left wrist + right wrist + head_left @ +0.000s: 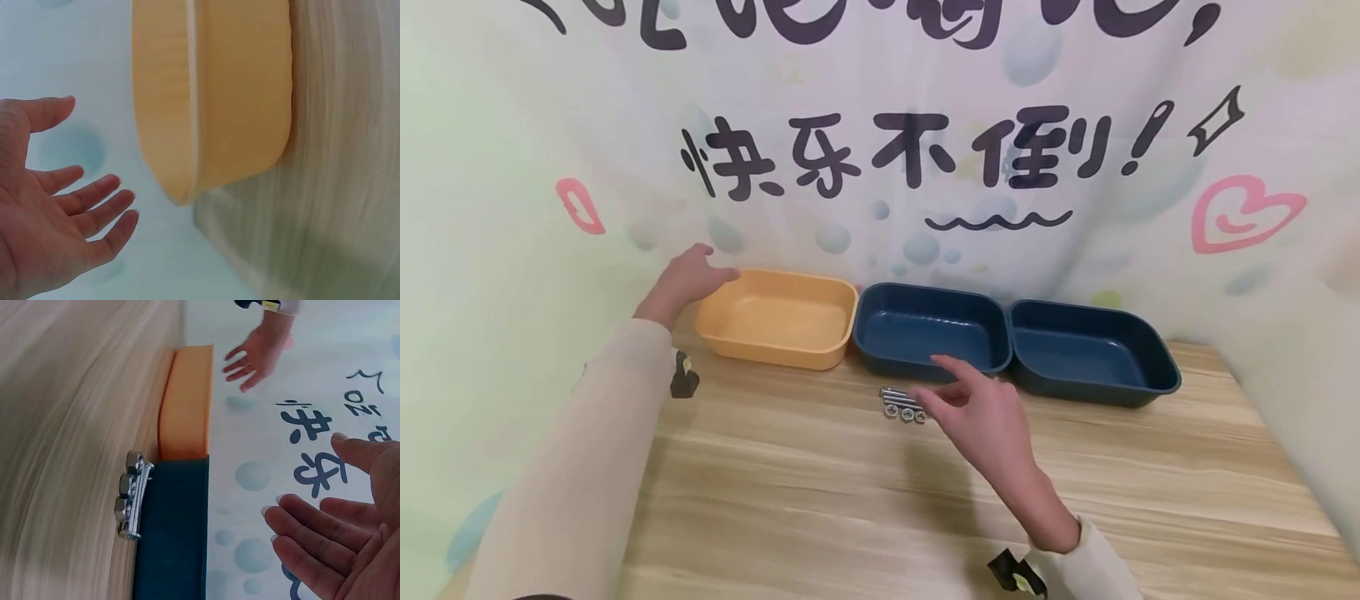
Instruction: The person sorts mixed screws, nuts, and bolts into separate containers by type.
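Note:
My left hand [685,279] hovers at the left end of the yellow bin [767,352]. In the left wrist view, its fingers [100,194] are spread and relaxed, apart from the bin and holding nothing. My right hand [988,421] hangs over the table in front of the middle blue bin [887,362]. Thumb and fingers stand apart with nothing between them, as the right wrist view also shows. Just left of that hand lie metal bolts [898,397] with three hex nuts [907,414] in a row before them. The right fingertips partly cover the bolts in the head view.
A second blue bin [1086,387] stands at the right, side by side with the others along the back of the wooden table [820,500]. Behind them hangs a pale printed cloth [880,183] with black characters. Both wrists carry small black devices.

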Demonstrator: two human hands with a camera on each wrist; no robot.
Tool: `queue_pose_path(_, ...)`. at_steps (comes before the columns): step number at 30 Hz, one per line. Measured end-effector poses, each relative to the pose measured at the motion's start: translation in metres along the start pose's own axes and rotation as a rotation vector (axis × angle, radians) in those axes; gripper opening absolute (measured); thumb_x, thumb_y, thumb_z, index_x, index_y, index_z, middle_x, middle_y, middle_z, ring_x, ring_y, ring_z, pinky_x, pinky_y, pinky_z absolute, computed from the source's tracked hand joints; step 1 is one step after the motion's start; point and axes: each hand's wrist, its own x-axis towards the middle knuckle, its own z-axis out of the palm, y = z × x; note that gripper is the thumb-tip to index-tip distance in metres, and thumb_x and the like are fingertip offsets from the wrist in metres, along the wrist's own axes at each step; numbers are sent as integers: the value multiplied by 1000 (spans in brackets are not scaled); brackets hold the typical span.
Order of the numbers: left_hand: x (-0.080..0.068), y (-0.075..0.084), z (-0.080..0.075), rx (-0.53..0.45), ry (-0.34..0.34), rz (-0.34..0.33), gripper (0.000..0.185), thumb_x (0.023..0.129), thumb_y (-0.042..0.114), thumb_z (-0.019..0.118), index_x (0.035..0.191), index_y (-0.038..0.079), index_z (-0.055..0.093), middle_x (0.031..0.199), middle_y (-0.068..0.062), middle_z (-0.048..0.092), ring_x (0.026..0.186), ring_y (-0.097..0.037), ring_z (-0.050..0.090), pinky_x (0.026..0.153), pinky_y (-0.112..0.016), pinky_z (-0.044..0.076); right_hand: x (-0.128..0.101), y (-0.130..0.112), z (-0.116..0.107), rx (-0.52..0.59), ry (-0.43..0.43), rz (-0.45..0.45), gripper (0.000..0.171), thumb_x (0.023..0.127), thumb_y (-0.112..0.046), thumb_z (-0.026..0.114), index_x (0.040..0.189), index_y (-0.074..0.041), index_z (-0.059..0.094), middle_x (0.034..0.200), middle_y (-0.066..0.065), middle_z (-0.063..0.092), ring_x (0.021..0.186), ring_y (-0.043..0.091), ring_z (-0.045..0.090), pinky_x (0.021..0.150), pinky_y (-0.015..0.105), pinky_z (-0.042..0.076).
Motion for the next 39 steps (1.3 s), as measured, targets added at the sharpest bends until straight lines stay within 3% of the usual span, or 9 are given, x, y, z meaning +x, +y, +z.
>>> queue_pose_path(3, 2, -9, 0, -48, -50, -49, 76, 94, 38, 51, 143, -14, 24, 145, -36, 31, 130, -51, 34, 108, -60, 30, 2, -1, -1, 53, -53, 125, 51, 82, -49, 73, 125, -22, 65, 80, -5, 74, 68, 9, 69, 57, 30, 51)
queue_pose_path(9, 5, -25, 4, -150, -114, -169, 60, 94, 33, 50, 131, -13, 42, 128, -23, 42, 112, -37, 45, 95, -52, 46, 7, -4, 1, 210, -154, 314, 50, 83, -49, 73, 123, -21, 65, 77, -2, 74, 71, 13, 70, 64, 32, 53)
queue_pose_path(16, 5, -27, 6, -205, -139, -214, 66, 94, 32, 49, 138, -15, 33, 137, -26, 38, 121, -39, 42, 99, -52, 46, 14, 0, 12, 507, -237, 497, 44, 82, -36, 78, 116, -10, 67, 74, 11, 72, 65, 21, 70, 66, 35, 59)
queue_pose_path(19, 4, -27, 7, -215, -130, -221, 65, 94, 32, 49, 137, -15, 33, 132, -24, 39, 115, -37, 44, 94, -49, 48, 16, 1, 21, 547, -248, 531, 39, 83, -32, 77, 113, -9, 68, 72, 11, 71, 62, 21, 69, 64, 36, 59)
queue_pose_path(29, 6, -33, 7, -239, -100, -250, 61, 93, 32, 48, 134, -12, 38, 124, -21, 45, 106, -32, 49, 87, -41, 50, 18, 6, 46, 531, -295, 554, 35, 85, -26, 75, 113, -7, 67, 69, 9, 70, 57, 19, 68, 58, 33, 58)
queue_pose_path(39, 9, -35, 7, -226, -48, -252, 52, 92, 29, 49, 125, -11, 46, 105, -16, 49, 86, -24, 50, 66, -28, 47, 23, 13, 67, 495, -320, 555, 30, 86, -18, 74, 111, -4, 66, 67, 9, 69, 52, 17, 66, 56, 35, 58)
